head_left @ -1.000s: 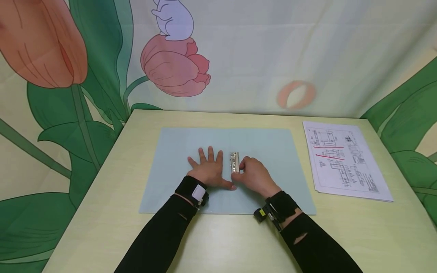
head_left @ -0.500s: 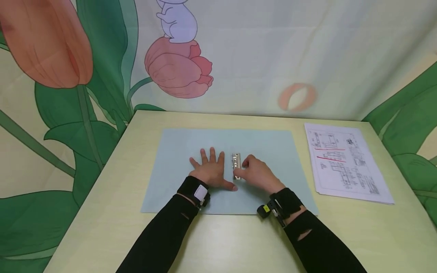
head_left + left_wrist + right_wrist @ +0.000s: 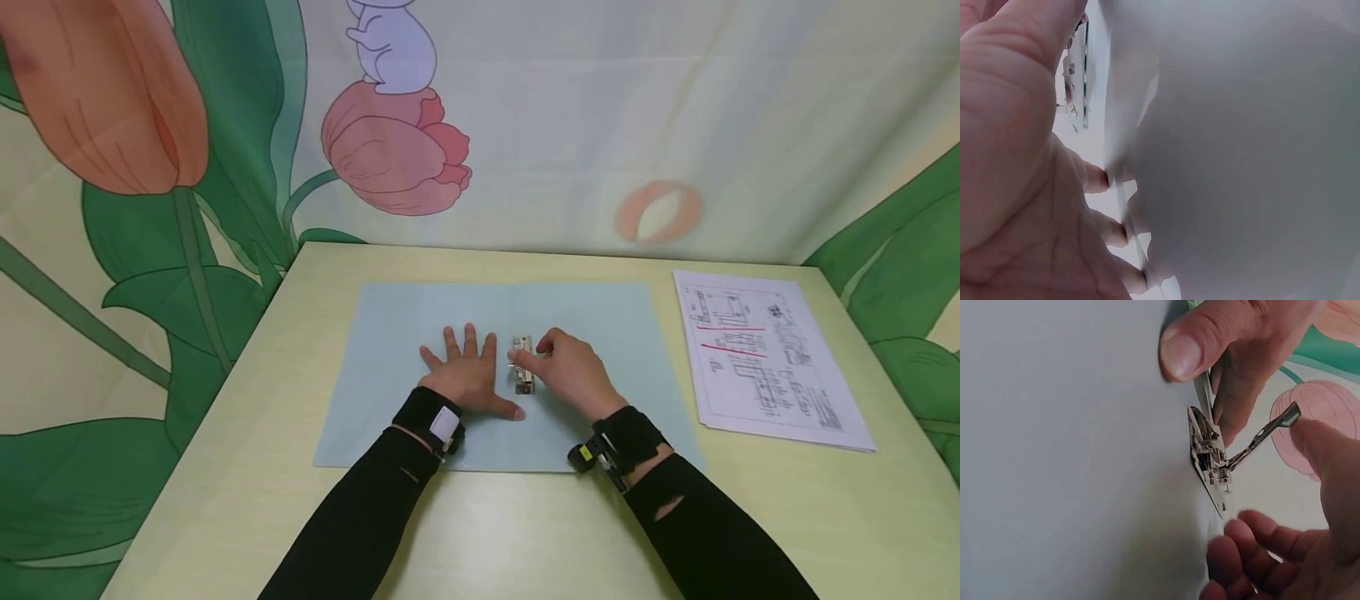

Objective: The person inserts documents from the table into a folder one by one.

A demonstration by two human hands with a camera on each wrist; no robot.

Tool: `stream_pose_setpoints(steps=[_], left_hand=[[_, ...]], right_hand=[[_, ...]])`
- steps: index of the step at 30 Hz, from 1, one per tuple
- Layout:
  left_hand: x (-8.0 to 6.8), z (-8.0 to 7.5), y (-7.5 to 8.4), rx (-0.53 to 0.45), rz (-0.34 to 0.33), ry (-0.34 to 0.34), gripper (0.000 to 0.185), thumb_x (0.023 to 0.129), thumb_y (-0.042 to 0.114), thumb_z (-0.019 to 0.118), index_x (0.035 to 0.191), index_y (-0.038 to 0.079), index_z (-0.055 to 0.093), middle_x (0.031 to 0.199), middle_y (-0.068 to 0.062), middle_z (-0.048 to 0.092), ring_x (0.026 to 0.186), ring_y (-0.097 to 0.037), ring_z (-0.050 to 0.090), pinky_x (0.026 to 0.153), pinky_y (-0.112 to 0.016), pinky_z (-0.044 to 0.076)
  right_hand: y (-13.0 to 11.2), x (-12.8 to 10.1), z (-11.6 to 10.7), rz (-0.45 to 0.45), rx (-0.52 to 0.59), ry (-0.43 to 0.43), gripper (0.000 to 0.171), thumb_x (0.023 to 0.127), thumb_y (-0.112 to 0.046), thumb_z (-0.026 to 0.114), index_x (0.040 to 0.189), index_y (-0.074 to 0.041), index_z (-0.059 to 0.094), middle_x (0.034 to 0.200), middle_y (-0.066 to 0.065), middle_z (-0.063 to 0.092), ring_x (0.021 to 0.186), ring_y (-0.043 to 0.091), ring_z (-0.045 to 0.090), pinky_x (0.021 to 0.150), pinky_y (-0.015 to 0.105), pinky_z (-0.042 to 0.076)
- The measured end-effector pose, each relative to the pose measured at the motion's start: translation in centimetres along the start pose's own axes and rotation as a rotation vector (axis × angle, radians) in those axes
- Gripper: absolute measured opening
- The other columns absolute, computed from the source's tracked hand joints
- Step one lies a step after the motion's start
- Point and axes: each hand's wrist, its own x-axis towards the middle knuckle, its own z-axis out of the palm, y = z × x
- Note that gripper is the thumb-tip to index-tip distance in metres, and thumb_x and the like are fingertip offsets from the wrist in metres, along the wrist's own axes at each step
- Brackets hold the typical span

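The right hand (image 3: 576,375) touches the raised lever (image 3: 1264,435) with its thumb, fingers loosely curled and pinching nothing — should it slip off the tip, the lever could snap down and nip it. If the left hand (image 3: 467,382), spread flat, pressed too lightly, the light-blue sheet (image 3: 600,312) might shift. The metal clip (image 3: 523,383) lies on the sheet between the hands — long axis running near to far, lever angled upward
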Motion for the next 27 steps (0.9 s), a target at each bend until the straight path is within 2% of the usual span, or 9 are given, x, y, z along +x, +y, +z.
stream_pose_setpoints(steps=[5,9,13,17,19,23,27], left_hand=[[-0.2,-0.2,-0.1,0.007,-0.006,0.001,0.139,0.069,0.087,0.075,0.171,0.018,0.012,0.177,-0.022,0.001,0.159,-0.056,-0.004,0.115,-0.087,0.009],[-0.5,-0.4,-0.1,0.006,-0.007,-0.009,0.137,0.071,0.086,0.075,0.171,0.019,0.01,0.177,-0.022,-0.001,0.159,-0.056,-0.005,0.116,-0.086,0.01],[0.2,0.1,-0.4,0.002,-0.005,-0.025,0.14,0.07,0.087,0.074,0.172,0.02,0.005,0.176,-0.021,-0.007,0.158,-0.056,-0.01,0.115,-0.087,0.007],[1.0,0.6,-0.6,0.0,-0.013,-0.032,0.143,0.067,0.089,0.074,0.172,0.022,0.003,0.176,-0.02,-0.008,0.158,-0.056,-0.012,0.115,-0.087,0.006],[1.0,0.6,-0.6,0.002,-0.014,-0.034,0.143,0.067,0.09,0.074,0.172,0.022,0.003,0.176,-0.02,-0.008,0.158,-0.056,-0.012,0.115,-0.087,0.005],[1.0,0.6,-0.4,0.006,-0.005,-0.031,0.143,0.067,0.09,0.074,0.172,0.022,0.005,0.176,-0.021,-0.007,0.158,-0.056,-0.011,0.114,-0.088,0.006],[1.0,0.7,-0.4,0.02,0.002,-0.027,0.142,0.068,0.09,0.073,0.172,0.021,0.005,0.176,-0.021,-0.006,0.158,-0.057,-0.01,0.114,-0.087,0.008]], right_hand=[[0.2,0.0,-0.1,-0.035,0.038,-0.054,0.062,0.093,-0.061,0.072,0.118,-0.004,0.065,0.102,0.01,0.065,0.088,0.025,0.059,0.072,0.034,0.047],[0.0,0.3,-0.2,-0.009,0.045,-0.028,0.066,0.093,-0.066,0.068,0.115,-0.004,0.067,0.098,0.009,0.067,0.086,0.025,0.06,0.069,0.034,0.047],[-0.2,1.0,-0.3,0.05,0.06,0.049,0.068,0.096,-0.071,0.06,0.105,-0.004,0.069,0.086,0.009,0.067,0.077,0.024,0.06,0.063,0.033,0.044],[-0.2,2.1,-0.3,0.067,0.05,0.093,0.066,0.099,-0.069,0.058,0.096,-0.005,0.071,0.08,0.007,0.063,0.071,0.023,0.056,0.06,0.032,0.04],[-0.1,2.5,-0.3,0.08,0.033,0.094,0.065,0.098,-0.069,0.058,0.089,-0.006,0.07,0.074,0.005,0.059,0.068,0.021,0.053,0.058,0.031,0.038],[0.1,3.2,-0.3,0.134,-0.009,0.08,0.064,0.098,-0.067,0.06,0.071,-0.01,0.06,0.063,-0.001,0.043,0.059,0.017,0.044,0.052,0.03,0.031],[0.1,3.6,-0.2,0.179,-0.032,0.07,0.064,0.099,-0.066,0.06,0.065,-0.012,0.053,0.059,-0.002,0.038,0.056,0.017,0.042,0.049,0.03,0.028]])
